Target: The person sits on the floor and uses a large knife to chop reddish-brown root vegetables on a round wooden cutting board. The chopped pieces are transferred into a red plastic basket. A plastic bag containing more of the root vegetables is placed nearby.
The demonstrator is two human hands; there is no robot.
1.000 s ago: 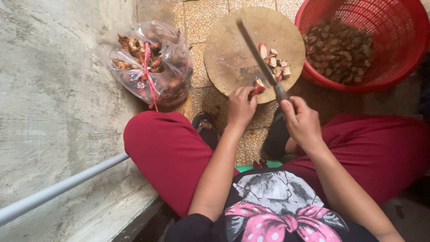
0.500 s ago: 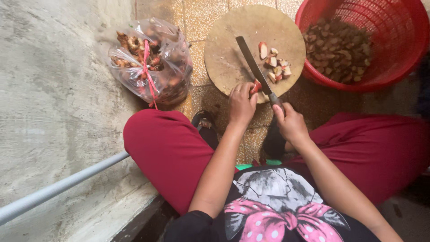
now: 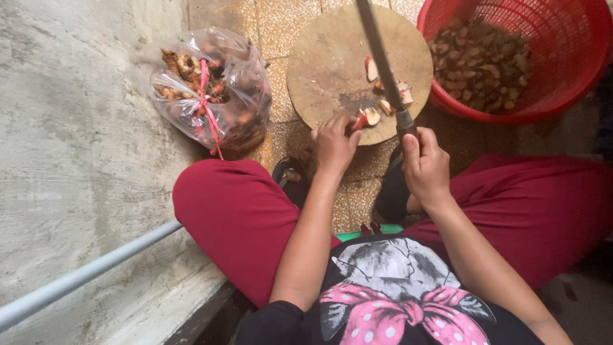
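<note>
Floor: worn yellow-brown speckled tiles (image 3: 281,83), bounded on one side by a rough grey concrete wall (image 3: 70,128) with one pale metal pipe (image 3: 83,275) along it.
Board: one round wooden chopping board (image 3: 332,64), laid flat on the floor, close beside the basket.
Root piece: small reddish-skinned chunk with pale flesh (image 3: 361,120), at the near edge of the board, under the left fingertips.
Left hand (image 3: 335,144): curled, fingertips pinched onto the reddish piece, pressed down against the board.
Right hand (image 3: 424,166): closed firmly around the dark handle of one long dark-bladed knife (image 3: 380,54), blade raised and angled over the board.
Cut pieces (image 3: 391,94): roughly five or six pale-and-red chunks, scattered near the board's right side; exact count unclear.
Handling: judged small, firm and light, likely to roll or slip on a cut face; best held at the uncut end, fingertips tucked back from the blade.
Basket: one round red plastic mesh basket (image 3: 575,38), holding many brown cut pieces.
Bag: one clear plastic bag of knobbly brown roots (image 3: 204,89), tied with pink string, on the floor by the wall.
</note>
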